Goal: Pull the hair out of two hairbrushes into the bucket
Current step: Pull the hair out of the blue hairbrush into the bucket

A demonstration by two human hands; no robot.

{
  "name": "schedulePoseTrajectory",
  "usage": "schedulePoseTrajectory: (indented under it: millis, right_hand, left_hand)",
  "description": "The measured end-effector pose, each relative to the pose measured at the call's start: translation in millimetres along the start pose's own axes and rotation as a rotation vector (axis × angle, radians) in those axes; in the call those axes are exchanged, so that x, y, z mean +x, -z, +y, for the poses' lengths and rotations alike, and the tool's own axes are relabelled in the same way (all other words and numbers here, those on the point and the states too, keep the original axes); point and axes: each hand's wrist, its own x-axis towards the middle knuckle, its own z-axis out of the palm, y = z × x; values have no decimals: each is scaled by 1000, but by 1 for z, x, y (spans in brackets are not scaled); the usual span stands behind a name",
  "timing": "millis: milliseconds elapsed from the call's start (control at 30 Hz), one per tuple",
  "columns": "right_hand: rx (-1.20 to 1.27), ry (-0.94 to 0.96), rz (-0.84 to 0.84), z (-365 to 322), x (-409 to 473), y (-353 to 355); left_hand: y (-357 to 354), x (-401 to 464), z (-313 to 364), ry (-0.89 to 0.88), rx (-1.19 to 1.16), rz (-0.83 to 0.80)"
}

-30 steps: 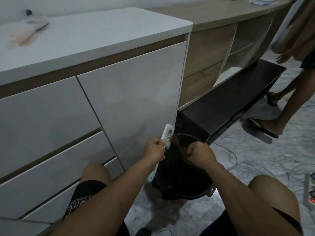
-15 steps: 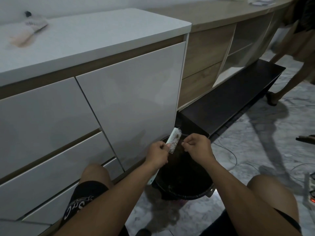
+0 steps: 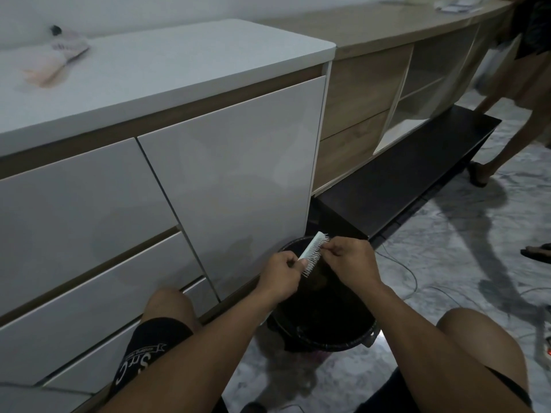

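My left hand [image 3: 280,277] grips the handle of a pale green hairbrush [image 3: 313,251] with white bristles, held tilted over a black bucket [image 3: 351,342] on the floor between my knees. At the bristles near the brush's tip, my right hand [image 3: 353,262] pinches with thumb and forefinger; the strands there are too fine to make out. Dark hair lies inside the bucket below the brush. A second hairbrush [image 3: 56,62], pinkish and blurred, lies on the white countertop at the far left.
White drawer fronts and a cabinet door [image 3: 232,180] stand just behind the bucket. A low black shelf [image 3: 399,186] runs to the right. Thin cables [image 3: 408,272] cross the marble floor. Another person's legs and sandals [image 3: 480,174] are at the far right.
My right hand has risen from over the bucket to the bristles near the brush's tip. The brush tilted further to the right. The person at the right walked further away.
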Motion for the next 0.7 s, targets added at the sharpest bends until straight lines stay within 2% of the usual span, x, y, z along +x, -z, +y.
schedulePoseTrajectory:
  millis: [67,233,333,467,700]
  right_hand:
    - [-52,45,14,-3,-1,2]
    - [86,-93,26,-2,3,5]
    - [131,-112,15,0,4,2]
    - [115,-60,-16,-1,0,-3]
    - [-70,77,100,-5,-2,-4]
  left_hand:
    - [1,1,0,12,5,3]
    - [7,3,-1,26,7,57]
    - [7,2,0,14,10,63]
    - [1,-2,3,23,-11,27]
    - [6,-2,13,-41,-14,8]
